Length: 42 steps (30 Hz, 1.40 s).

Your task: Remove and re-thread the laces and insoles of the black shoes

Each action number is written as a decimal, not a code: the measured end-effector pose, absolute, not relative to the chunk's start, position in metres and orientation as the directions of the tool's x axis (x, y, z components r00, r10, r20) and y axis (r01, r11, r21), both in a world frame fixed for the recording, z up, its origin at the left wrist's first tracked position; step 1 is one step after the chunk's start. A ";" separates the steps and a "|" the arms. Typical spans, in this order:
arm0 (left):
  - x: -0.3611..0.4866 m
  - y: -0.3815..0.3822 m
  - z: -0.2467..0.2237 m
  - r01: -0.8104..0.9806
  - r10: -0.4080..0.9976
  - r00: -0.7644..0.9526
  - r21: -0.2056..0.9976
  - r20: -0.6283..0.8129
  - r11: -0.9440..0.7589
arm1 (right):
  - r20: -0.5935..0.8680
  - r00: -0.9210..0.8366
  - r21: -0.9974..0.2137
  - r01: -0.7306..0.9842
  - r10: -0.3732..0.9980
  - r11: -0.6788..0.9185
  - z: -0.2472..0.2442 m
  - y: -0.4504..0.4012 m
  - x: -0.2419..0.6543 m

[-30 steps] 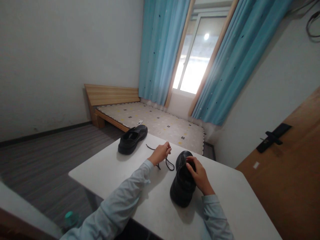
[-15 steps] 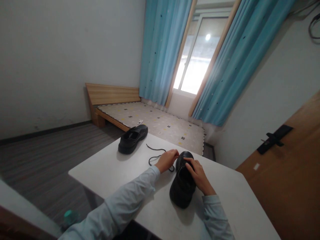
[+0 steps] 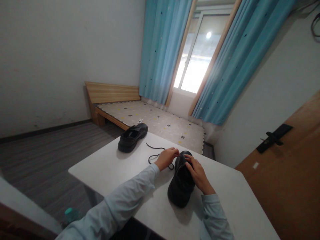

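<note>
Head cam: shoe [image 3: 180,195] sits upright on table [image 3: 105,165], toe pointing away; lace [image 3: 155,147] lies loose in curves to its left, other shoe [image 3: 125,146] well apart by the far-left edge. R hand [image 3: 198,172] grasps the shoe w/ thumb & fingers at the front of the opening. L hand [image 3: 167,158] has fingertips bunched at the shoe's left side, up near the toe; lace runs behind that hand, so can't tell if they're pinching an end.

Looks like fine fingertip work on the upper. To do it well: R hand steadies the shoe, L hand pinches lace close to its tip, else it'll prob. bend; slack clear of the wrist, b/c a snag could tug it back. Dark on dark, so extra light should help.
</note>
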State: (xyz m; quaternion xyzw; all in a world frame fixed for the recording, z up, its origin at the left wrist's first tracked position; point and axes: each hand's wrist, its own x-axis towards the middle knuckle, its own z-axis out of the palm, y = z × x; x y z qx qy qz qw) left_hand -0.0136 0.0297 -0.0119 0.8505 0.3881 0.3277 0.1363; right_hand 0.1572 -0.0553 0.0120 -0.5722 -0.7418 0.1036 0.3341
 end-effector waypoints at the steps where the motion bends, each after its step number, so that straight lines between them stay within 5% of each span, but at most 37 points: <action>1: -0.014 0.030 -0.012 0.565 0.747 0.479 0.488 0.462 -0.665 | 0.374 -0.115 -0.552 0.770 0.920 0.321 0.012 -0.055 0.157; 8: -0.013 0.030 -0.013 0.559 0.739 0.441 0.489 0.509 -0.670 | 0.363 -0.013 -0.613 0.750 0.932 0.249 0.014 -0.054 0.157; 17: -0.011 0.025 -0.009 0.543 0.744 0.441 0.511 0.502 -0.666 | 0.411 0.082 -0.462 0.877 0.908 0.130 0.015 -0.045 0.144; 25: -0.009 0.027 -0.012 0.504 0.756 0.420 0.563 0.502 -0.655 | 0.435 0.119 -0.452 0.886 0.892 0.102 0.015 -0.045 0.134; 42: -0.005 0.022 -0.015 0.451 0.773 0.389 0.627 0.502 -0.635 | 0.457 0.025 -0.103 0.994 0.889 0.025 0.015 -0.043 0.129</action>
